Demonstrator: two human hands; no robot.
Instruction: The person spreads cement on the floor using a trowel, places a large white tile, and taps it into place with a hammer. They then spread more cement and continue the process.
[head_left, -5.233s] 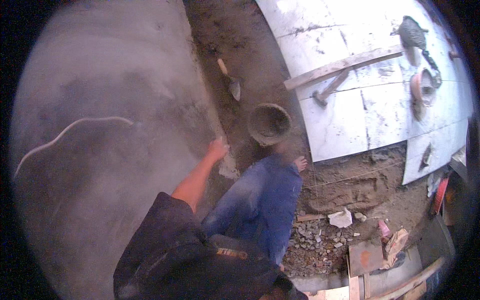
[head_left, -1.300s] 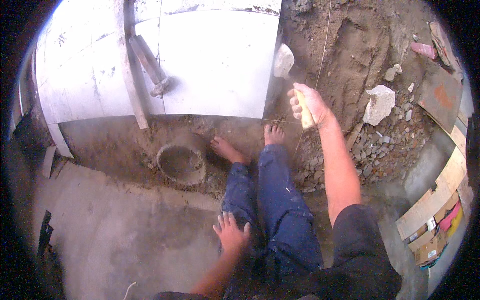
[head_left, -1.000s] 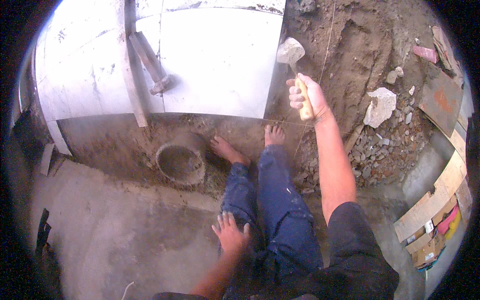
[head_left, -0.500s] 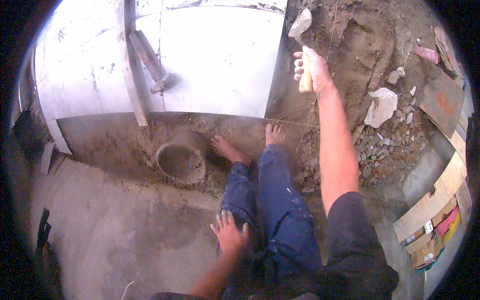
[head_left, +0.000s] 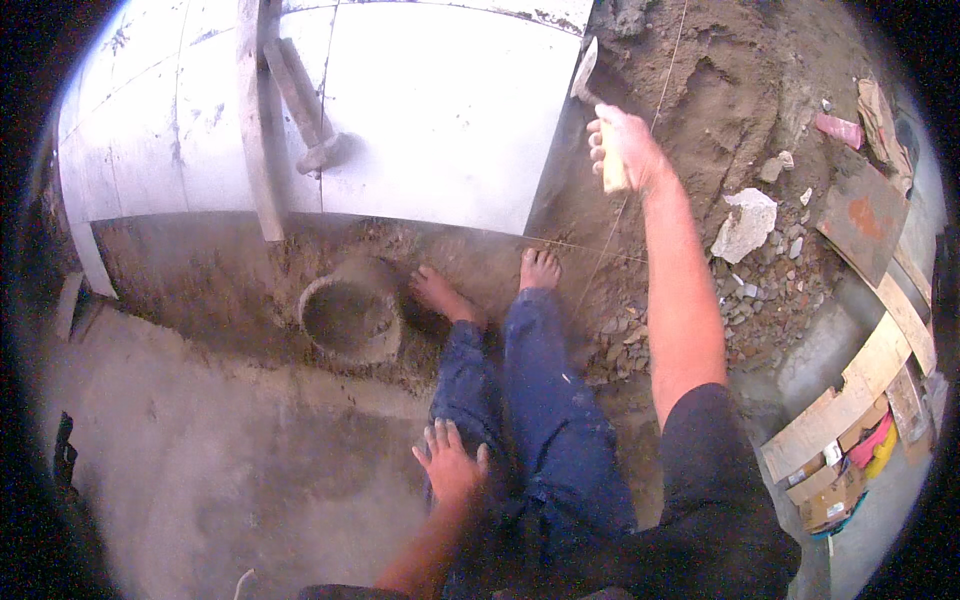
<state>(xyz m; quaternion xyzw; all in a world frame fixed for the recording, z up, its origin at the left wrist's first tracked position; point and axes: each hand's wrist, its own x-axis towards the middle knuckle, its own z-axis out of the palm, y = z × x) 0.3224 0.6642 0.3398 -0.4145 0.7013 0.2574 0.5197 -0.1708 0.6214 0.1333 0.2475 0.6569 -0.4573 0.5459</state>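
My right hand (head_left: 630, 150) is wrapped round the pale handle of a trowel (head_left: 586, 72), out at the end of my stretched arm. The trowel's blade is turned nearly edge-on, close to the right edge of the large white floor tiles (head_left: 430, 110), with brown soil (head_left: 720, 90) beside it. My left hand (head_left: 452, 462) rests on my left knee, fingers spread, holding nothing. A mallet (head_left: 312, 120) lies on the tiles next to a long wooden batten (head_left: 258, 130). Left of my bare feet stands a round bucket (head_left: 352, 318) with a grey, crusted rim.
A thin string (head_left: 672, 65) runs over the soil and meets another near the tile corner. Rubble (head_left: 750, 300) and a white broken slab (head_left: 746, 225) lie to the right. Boards (head_left: 830, 410) and a cardboard box (head_left: 835, 500) stand at far right. Concrete floor (head_left: 230, 450) spreads at lower left.
The trowel blade has turned from showing its flat face to nearly edge-on, and my right hand has dropped slightly nearer. My left hand stays on the knee. The whole view has shifted a little.
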